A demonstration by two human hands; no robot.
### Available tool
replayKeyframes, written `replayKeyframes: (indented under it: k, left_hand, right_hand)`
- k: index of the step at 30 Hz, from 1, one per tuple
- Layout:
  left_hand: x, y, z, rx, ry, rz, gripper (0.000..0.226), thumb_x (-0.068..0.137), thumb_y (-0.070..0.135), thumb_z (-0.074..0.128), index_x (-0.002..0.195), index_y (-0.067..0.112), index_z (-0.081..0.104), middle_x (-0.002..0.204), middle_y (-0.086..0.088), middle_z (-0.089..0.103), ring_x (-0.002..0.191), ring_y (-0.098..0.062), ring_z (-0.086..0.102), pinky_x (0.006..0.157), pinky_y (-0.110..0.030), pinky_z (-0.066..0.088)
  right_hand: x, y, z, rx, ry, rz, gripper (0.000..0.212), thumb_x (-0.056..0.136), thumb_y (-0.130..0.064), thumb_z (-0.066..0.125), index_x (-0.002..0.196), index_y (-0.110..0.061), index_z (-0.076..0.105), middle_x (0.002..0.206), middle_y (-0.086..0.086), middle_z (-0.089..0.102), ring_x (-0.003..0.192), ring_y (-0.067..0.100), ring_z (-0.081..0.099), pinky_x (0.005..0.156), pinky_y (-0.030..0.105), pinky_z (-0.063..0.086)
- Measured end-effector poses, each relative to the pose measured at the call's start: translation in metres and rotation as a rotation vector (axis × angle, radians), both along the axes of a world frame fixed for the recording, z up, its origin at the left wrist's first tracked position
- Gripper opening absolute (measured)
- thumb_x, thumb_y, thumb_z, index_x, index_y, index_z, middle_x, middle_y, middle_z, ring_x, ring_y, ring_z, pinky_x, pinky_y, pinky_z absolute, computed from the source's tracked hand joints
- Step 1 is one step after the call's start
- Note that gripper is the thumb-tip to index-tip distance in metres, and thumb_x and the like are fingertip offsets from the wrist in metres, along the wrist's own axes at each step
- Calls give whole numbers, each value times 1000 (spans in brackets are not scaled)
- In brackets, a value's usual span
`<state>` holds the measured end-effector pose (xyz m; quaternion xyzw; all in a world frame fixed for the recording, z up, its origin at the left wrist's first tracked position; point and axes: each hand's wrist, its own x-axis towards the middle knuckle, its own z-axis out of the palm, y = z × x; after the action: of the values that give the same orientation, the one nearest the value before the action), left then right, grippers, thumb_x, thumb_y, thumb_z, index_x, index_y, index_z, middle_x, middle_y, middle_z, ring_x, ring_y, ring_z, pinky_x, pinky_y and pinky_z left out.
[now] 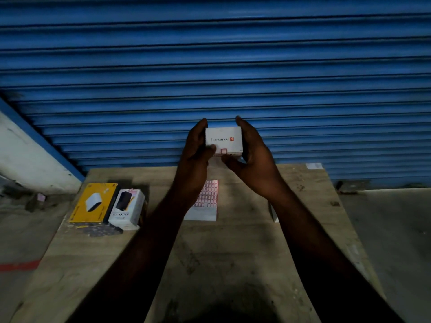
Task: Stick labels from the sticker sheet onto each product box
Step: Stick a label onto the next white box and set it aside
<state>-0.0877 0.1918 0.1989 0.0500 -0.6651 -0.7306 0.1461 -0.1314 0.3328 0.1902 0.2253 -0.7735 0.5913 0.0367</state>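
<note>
**Small box held up in both hands, one label on it**

The left hand [198, 145] curls round the left end of a small white box [225, 139], its thumb lying on the near face by the lower left corner. The right hand [251, 150] cups the right end, fingers up along that side and thumb tucked under the bottom edge. Between them the box is gripped in the air, above the far edge of the table [233, 252] and in front of a blue roller shutter [210, 54]. Its printed brand name reads upside down. A red-bordered label [223, 151] sits low on the near face, just beside the left thumb (whether it is fully pressed flat cannot be told).

Below the hands, the sticker sheet [207, 201] lies flat on the table, partly hidden by the left forearm, with rows of red-framed labels. Well to the left stand a yellow box [93, 202] and, touching its right side, a white box marked HALLEY [127, 207].
</note>
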Motion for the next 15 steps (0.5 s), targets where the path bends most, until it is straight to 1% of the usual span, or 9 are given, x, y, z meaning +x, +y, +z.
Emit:
replayKeyframes:
  k: [3,5,7,8,9,11,12,14,15]
  left_hand:
    - [1,3,5,-22,-18,4,49,100,5,41,145,22,36,143,0,46,126,-20,50,104,-45,45]
    - [1,3,6,-81,-14,2,53,100,10,43,150,21,28,149,1,40,129,-16,48,105,-42,45]
    - [0,4,6,-172,-15,-32,60,99,17,48,152,22,19,154,4,32,133,-13,43,104,-36,46]
    - [1,5,6,-238,-24,-50,65,98,20,51,153,22,16,153,8,31,132,-8,43,101,-25,47]
    - [2,7,6,-302,-28,-63,70,97,21,54,153,21,14,150,15,33,128,2,43,95,-13,45]
    - [3,10,5,-411,-9,-66,77,93,20,60,153,14,12,133,29,36,111,24,42,84,2,39]
    - [3,11,3,-475,3,-53,79,91,20,62,153,12,13,129,30,36,107,26,41,83,5,36]
    - [4,12,2,-562,5,-33,80,91,21,63,153,10,12,129,20,37,107,20,37,80,8,34]
    - [4,12,2,-581,-5,-28,79,92,21,61,153,11,11,131,14,38,105,18,37,78,9,32]
  right_hand:
    - [-2,-1,5,-56,-39,-23,81,80,-19,77,148,-16,34,125,-25,50,122,0,52,99,26,50]
    - [-4,0,7,-102,-95,-36,72,84,-18,74,146,-15,39,125,-19,54,117,1,55,97,27,51]
    - [-5,1,9,-233,-195,-37,53,91,-9,64,141,-12,46,129,-3,60,114,9,61,93,30,54]
    - [-5,1,11,-303,-245,-51,45,93,-4,58,137,-10,50,128,3,62,111,13,63,88,28,55]
    - [-5,2,14,-354,-284,-75,41,94,-2,55,134,-8,54,126,7,64,108,14,64,83,24,54]
    - [-5,3,14,-359,-312,-123,37,95,-3,53,132,-8,56,123,9,65,105,15,64,79,21,54]
    - [-5,3,12,-339,-316,-136,35,97,-6,52,131,-10,57,123,9,65,106,17,64,81,25,54]
    - [-4,4,10,-303,-346,-134,33,99,-17,51,131,-15,57,122,7,65,109,21,63,88,35,54]
    - [-3,4,10,-294,-365,-109,35,99,-23,51,133,-16,56,123,7,64,110,21,62,91,37,53]
